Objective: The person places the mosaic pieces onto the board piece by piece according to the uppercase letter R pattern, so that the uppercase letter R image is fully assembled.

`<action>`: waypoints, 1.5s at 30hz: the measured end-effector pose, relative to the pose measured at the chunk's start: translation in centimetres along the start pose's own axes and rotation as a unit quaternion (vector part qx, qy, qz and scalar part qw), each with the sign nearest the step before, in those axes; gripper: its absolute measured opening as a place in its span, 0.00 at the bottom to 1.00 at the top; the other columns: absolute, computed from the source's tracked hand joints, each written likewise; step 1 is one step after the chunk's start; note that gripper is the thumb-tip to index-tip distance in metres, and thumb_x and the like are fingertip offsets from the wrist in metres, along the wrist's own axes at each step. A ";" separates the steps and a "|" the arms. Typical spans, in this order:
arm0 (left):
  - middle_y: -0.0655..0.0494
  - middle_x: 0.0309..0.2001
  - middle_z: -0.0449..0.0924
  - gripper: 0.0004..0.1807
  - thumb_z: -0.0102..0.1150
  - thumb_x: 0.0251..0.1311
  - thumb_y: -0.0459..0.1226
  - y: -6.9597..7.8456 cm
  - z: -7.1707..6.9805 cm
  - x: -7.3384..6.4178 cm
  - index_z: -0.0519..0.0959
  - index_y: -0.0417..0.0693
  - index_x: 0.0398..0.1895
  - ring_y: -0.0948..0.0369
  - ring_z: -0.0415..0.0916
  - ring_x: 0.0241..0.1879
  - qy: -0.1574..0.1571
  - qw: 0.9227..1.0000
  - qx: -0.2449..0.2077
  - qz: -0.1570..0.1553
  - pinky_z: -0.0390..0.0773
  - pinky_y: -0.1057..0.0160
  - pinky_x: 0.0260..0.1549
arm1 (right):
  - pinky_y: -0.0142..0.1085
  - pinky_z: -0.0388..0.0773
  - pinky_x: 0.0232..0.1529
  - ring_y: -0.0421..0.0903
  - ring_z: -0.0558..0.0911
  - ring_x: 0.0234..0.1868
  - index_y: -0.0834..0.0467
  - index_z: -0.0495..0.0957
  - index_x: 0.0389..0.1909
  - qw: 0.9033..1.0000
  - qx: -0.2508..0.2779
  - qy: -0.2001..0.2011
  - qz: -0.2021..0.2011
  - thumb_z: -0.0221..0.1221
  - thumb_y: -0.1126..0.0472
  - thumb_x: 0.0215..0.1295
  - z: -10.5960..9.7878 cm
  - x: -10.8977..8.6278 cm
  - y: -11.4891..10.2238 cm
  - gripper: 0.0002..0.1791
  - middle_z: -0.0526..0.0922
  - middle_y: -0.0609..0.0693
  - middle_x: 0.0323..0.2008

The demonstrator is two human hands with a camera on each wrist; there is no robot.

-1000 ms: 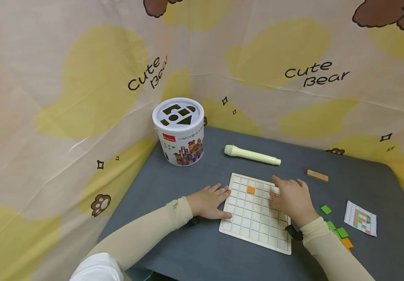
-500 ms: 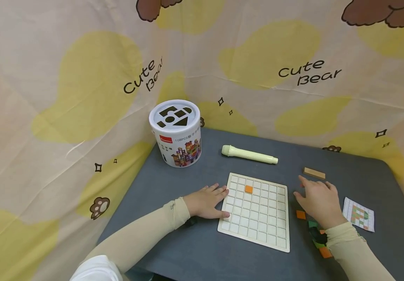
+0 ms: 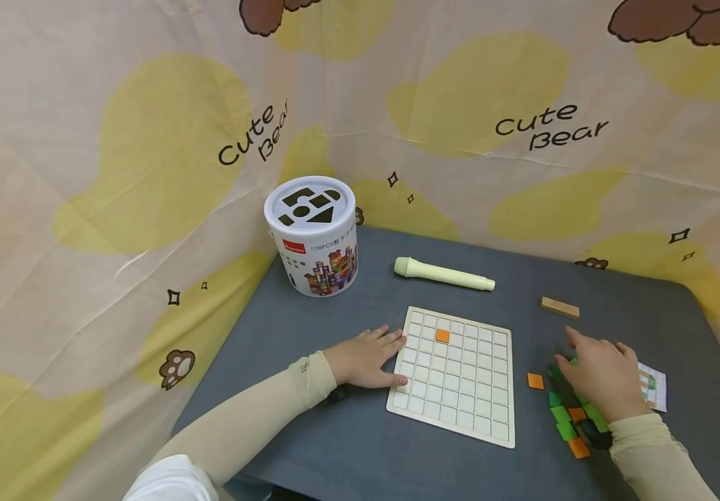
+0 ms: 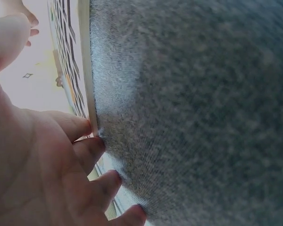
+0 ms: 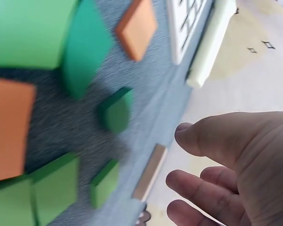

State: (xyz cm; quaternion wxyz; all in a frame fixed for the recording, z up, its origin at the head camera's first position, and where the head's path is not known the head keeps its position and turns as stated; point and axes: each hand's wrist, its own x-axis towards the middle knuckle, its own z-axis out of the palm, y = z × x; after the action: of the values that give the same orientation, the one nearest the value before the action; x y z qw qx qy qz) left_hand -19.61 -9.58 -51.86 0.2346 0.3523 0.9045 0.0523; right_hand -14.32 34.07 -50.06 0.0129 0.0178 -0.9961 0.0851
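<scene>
A pale gridded board [image 3: 450,379] lies flat on the table, with one orange tile [image 3: 442,336] in a cell of an upper row. My left hand [image 3: 366,360] rests at the board's left edge, fingers spread and thumb over the rim; in the left wrist view its fingertips [image 4: 112,179] touch the grey surface beside that edge. Over the loose tiles to the right hovers my right hand [image 3: 606,376], its fingers loosely bent and holding nothing. Below it lie several green tiles [image 3: 561,415] and orange tiles [image 3: 579,447], partly hidden by the hand. A separate orange tile [image 3: 535,381] sits nearer the board.
A printed pattern card [image 3: 655,390], partly covered by my right hand, lies at the far right. Behind the board are a pale green toy microphone [image 3: 444,273] and a small wooden block [image 3: 560,307]. A white lidded bucket [image 3: 316,257] stands at the back left.
My right hand has moved right, from above the board to over the loose tiles, uncovering the board's right side and the separate orange tile. The left hand has stayed at the board's edge.
</scene>
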 end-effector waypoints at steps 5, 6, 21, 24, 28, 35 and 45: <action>0.58 0.87 0.44 0.52 0.41 0.73 0.74 0.0 -0.1 0.0 0.48 0.54 0.89 0.52 0.39 0.85 0.000 1.000 0.002 0.001 0.48 0.46 0.80 | 0.80 0.58 0.59 0.73 0.83 0.48 0.74 0.74 0.67 1.000 -0.003 -0.029 0.011 0.73 0.56 0.64 0.4 0.0 1.0 0.37 0.88 0.69 0.47; 0.58 0.87 0.45 0.53 0.41 0.73 0.74 0.0 0.0 0.0 0.48 0.54 0.89 0.52 0.39 0.85 0.000 1.000 0.003 0.001 0.48 0.46 0.80 | 0.80 0.58 0.60 0.73 0.83 0.49 0.74 0.74 0.67 0.999 -0.004 -0.036 0.015 0.73 0.55 0.65 0.5 0.0 1.1 0.38 0.87 0.70 0.48; 0.59 0.87 0.42 0.56 0.38 0.70 0.77 -0.2 0.5 0.0 0.45 0.55 0.89 0.54 0.37 0.85 -0.001 1.000 0.004 0.001 0.45 0.47 0.80 | 0.77 0.64 0.54 0.74 0.82 0.52 0.73 0.74 0.67 0.999 0.004 -0.048 0.024 0.71 0.51 0.67 2.1 -0.8 1.9 0.38 0.85 0.71 0.53; 0.58 0.87 0.42 0.56 0.38 0.70 0.77 -0.1 0.6 0.0 0.46 0.54 0.89 0.54 0.37 0.85 -0.001 1.000 0.003 0.000 0.45 0.47 0.80 | 0.74 0.66 0.51 0.73 0.83 0.50 0.72 0.76 0.66 0.999 0.007 -0.036 0.018 0.71 0.52 0.67 2.2 -1.1 1.7 0.35 0.86 0.70 0.52; 0.58 0.87 0.42 0.56 0.38 0.70 0.77 -0.1 0.6 0.0 0.45 0.54 0.89 0.54 0.37 0.85 0.000 1.000 0.003 0.000 0.45 0.47 0.80 | 0.74 0.67 0.51 0.71 0.85 0.47 0.71 0.78 0.64 1.000 0.008 -0.015 0.006 0.71 0.55 0.67 2.3 -1.3 1.7 0.32 0.87 0.68 0.49; 0.58 0.87 0.42 0.56 0.38 0.70 0.76 0.0 0.5 0.0 0.45 0.54 0.89 0.54 0.36 0.85 0.000 1.000 0.003 -0.001 0.45 0.47 0.80 | 0.77 0.65 0.53 0.74 0.83 0.49 0.73 0.77 0.65 1.000 0.007 -0.014 0.022 0.71 0.59 0.65 2.0 -1.3 2.5 0.32 0.85 0.73 0.51; 0.59 0.87 0.42 0.56 0.37 0.70 0.77 -0.1 0.5 0.2 0.45 0.55 0.89 0.54 0.37 0.85 -0.002 1.000 0.002 -0.002 0.45 0.47 0.80 | 0.77 0.66 0.49 0.78 0.81 0.48 0.75 0.75 0.65 0.998 0.000 -0.029 0.052 0.71 0.59 0.65 1.9 -1.4 3.1 0.34 0.83 0.77 0.50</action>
State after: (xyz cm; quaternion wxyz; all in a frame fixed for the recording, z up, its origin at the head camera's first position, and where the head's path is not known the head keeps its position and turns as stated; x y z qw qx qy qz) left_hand -19.57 -9.55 -52.46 0.2355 0.3508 0.9050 0.0493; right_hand -13.03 36.86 -52.53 -0.0209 -0.0316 -0.9957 0.0850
